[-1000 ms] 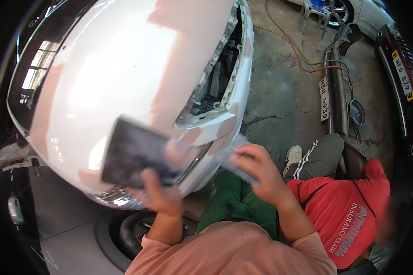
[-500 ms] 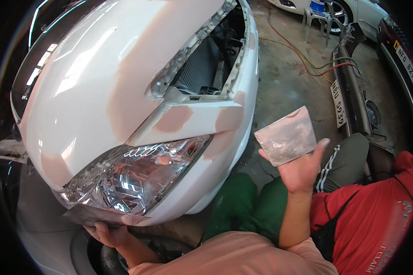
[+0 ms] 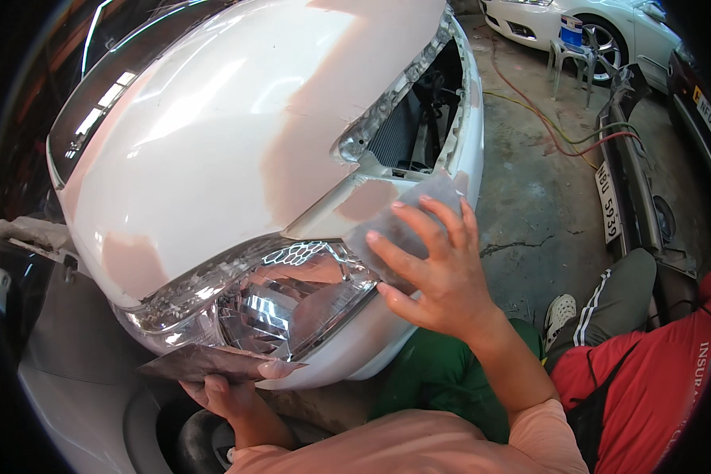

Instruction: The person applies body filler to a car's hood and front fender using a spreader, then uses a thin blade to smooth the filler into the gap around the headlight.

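Note:
My right hand point(image 3: 441, 268) lies with its fingers spread across a thin grey square sheet that looks like sandpaper point(image 3: 371, 251). The sheet is at the front corner of the white car point(image 3: 205, 110), over the inner end of the headlight point(image 3: 292, 304); whether it touches is hard to tell. Low at the left, my left hand point(image 3: 229, 397) grips a thin dark reddish-brown sheet point(image 3: 201, 362) just below the headlight's lower edge. A small pinkish bit shows at that sheet's right end. Dull pinkish-beige patches point(image 3: 134, 265) mark the hood and the front panel point(image 3: 369, 200).
A person in a red shirt point(image 3: 656, 379) sits close at my right. Beyond are a detached dark bumper point(image 3: 636, 182), hoses point(image 3: 545, 122) on the concrete floor, a stool point(image 3: 573, 57) with a blue can point(image 3: 570, 30), and other cars. A grey car panel point(image 3: 79, 363) stands at the left.
My right hand has turned from palm-up and moved left with its sheet, from beside the car to its front corner. My left hand has shifted slightly right. The view has moved.

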A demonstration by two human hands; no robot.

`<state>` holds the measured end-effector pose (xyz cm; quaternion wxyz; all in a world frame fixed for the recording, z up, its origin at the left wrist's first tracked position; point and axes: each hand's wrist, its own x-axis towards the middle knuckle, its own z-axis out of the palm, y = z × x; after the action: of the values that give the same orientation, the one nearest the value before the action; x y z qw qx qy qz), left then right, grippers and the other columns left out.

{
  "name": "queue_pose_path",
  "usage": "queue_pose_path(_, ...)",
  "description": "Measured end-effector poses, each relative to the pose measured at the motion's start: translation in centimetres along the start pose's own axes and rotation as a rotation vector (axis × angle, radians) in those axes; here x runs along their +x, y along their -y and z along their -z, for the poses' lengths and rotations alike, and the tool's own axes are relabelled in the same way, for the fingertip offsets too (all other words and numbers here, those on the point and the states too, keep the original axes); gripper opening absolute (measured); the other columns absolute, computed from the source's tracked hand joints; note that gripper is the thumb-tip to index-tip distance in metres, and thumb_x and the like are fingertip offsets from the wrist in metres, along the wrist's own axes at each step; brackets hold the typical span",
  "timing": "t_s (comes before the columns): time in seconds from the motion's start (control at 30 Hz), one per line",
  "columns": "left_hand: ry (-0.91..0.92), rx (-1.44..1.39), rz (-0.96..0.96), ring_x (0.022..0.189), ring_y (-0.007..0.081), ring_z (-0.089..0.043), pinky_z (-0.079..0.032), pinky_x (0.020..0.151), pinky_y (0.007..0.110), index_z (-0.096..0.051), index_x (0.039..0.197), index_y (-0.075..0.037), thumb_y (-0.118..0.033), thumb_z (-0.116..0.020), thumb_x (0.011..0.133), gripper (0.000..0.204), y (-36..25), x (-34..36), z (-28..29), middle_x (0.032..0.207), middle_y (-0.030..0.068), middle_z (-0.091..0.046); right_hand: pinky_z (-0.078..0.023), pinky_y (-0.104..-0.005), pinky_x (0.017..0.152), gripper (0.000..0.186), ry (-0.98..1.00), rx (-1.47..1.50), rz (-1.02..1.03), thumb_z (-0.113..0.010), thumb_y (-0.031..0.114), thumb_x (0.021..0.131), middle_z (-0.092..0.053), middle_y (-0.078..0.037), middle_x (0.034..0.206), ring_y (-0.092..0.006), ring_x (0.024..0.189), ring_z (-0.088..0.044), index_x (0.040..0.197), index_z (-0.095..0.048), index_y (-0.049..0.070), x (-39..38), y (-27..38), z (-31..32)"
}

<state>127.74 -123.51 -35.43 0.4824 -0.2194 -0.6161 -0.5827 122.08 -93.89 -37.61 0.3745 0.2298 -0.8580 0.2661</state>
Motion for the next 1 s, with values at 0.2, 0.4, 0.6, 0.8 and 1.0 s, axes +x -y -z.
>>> queue_pose_path(0.2,0.087,-0.027,0.050,0.048,0.0259,-0.066,-0.055,0.044,0.032,-0.042,0.117,0.017,-0.035,-0.059,0.100,0.057,-0.4,0.0,1.0,0.065,0.0244,-0.066,-0.025,-0.0706,0.108,0.055,0.010,-0.034,0.073,-0.078,0.033,0.074,-0.049,-0.003,0.142,-0.0326,0.134,-0.041,0.127,-0.067,0.026,2.0,-0.8,-1.5)
queue_pose_path(0.4,0.282,-0.270,0.097,0.052,0.0304,-0.069,-0.061,0.046,0.038,-0.047,0.092,0.016,-0.025,-0.055,0.104,0.043,-0.8,1.2,0.1,0.069,0.0270,-0.066,-0.027,-0.0707,0.107,0.052,0.014,-0.043,0.133,-0.079,0.030,0.072,-0.053,-0.002,0.135,-0.0320,0.132,-0.043,0.122,-0.069,0.026,2.4,-2.2,-2.2)
queue_pose_path(0.6,0.211,-0.259,0.080,0.052,0.0303,-0.068,-0.061,0.046,0.038,-0.046,0.102,0.009,-0.023,-0.053,0.104,0.033,-0.7,0.7,0.4,0.068,0.0279,-0.064,-0.028,-0.0709,0.106,0.051,0.023,0.015,0.137,-0.080,0.029,0.070,-0.053,-0.002,0.135,-0.0308,0.131,-0.044,0.120,-0.070,0.026,2.3,-3.1,-0.5)
queue_pose_path(0.8,0.132,-0.135,0.018,0.045,0.0220,-0.062,-0.053,0.041,0.028,-0.045,0.111,0.008,-0.028,-0.050,0.105,0.037,-0.1,0.4,-0.5,0.064,0.0212,-0.062,-0.028,-0.0691,0.108,0.055,0.031,0.003,0.134,-0.080,0.027,0.068,-0.053,-0.005,0.137,-0.0339,0.131,-0.045,0.123,-0.070,0.026,1.6,-4.1,-2.2)
queue_pose_path(1.0,0.091,0.073,-0.008,0.044,0.0178,-0.060,-0.048,0.040,0.024,-0.044,0.112,0.009,-0.033,-0.047,0.104,0.043,-0.5,0.2,-0.5,0.058,0.0154,-0.061,-0.029,-0.0707,0.107,0.050,-0.042,0.033,0.132,-0.081,0.030,0.071,-0.052,-0.002,0.135,-0.0309,0.132,-0.044,0.119,-0.070,0.026,2.4,-3.7,-1.7)
